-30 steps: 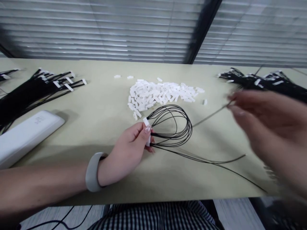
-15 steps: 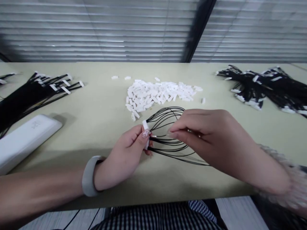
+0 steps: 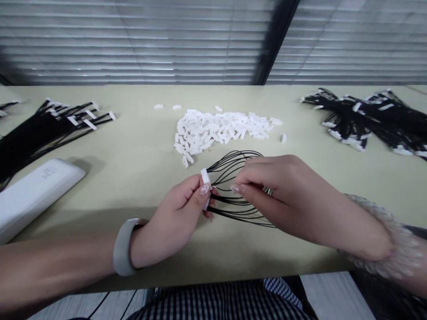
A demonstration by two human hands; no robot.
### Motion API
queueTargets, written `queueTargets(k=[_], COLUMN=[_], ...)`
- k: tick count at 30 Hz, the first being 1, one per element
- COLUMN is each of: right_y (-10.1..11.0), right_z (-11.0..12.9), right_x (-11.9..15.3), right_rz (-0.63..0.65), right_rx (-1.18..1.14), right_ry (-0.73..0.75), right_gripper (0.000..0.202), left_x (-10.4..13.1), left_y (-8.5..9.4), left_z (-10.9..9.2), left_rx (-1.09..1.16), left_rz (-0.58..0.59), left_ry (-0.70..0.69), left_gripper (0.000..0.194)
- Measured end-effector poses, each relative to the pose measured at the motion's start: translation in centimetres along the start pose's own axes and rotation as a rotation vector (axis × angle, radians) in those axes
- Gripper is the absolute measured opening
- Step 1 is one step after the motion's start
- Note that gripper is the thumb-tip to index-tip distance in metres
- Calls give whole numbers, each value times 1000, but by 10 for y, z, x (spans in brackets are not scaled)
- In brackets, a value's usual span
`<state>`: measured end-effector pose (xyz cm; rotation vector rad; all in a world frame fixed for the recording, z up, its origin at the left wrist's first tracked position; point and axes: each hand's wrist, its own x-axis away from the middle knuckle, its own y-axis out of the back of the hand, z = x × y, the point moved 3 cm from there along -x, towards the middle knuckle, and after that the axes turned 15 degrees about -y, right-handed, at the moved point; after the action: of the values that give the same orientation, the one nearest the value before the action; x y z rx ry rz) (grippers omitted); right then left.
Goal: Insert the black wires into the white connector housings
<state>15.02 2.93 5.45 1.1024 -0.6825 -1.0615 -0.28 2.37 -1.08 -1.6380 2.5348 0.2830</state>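
Between the thumb and fingers of my left hand (image 3: 178,213) is a white plastic connector (image 3: 206,176), held upright and slightly tilted. Several thin black wires (image 3: 233,162) run out of its right side and bow toward my right hand (image 3: 280,191). My right hand is closed, its thumb and forefinger pinching a black wire close to the connector. More of the wires pass under and through that hand, where their far ends are hidden. The pinched wire's tip lies by my left thumb; whether it sits inside the connector I cannot tell.
Loose white connectors (image 3: 216,129) lie heaped behind my hands. Bundles of black wires with white ends rest at the left (image 3: 43,126) and right (image 3: 370,115). A white oblong case (image 3: 40,191) lies at the left. Window blinds (image 3: 140,40) stand behind the table.
The pinched wire's tip has moved left, up against the connector. My right hand has shifted slightly left, its wrist turning, and my left hand has moved a little right with the connector.
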Motion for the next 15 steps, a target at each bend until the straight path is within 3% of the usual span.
queueTargets(k=[15], right_y=[6], right_z=[3], right_x=[-2], right_rz=[62], right_rx=[96], right_ry=[59], right_gripper=[21], left_x=[-1], left_y=[-1], left_z=[-3], left_rx=[-45], left_rz=[56], left_ry=[-2], left_gripper=[24])
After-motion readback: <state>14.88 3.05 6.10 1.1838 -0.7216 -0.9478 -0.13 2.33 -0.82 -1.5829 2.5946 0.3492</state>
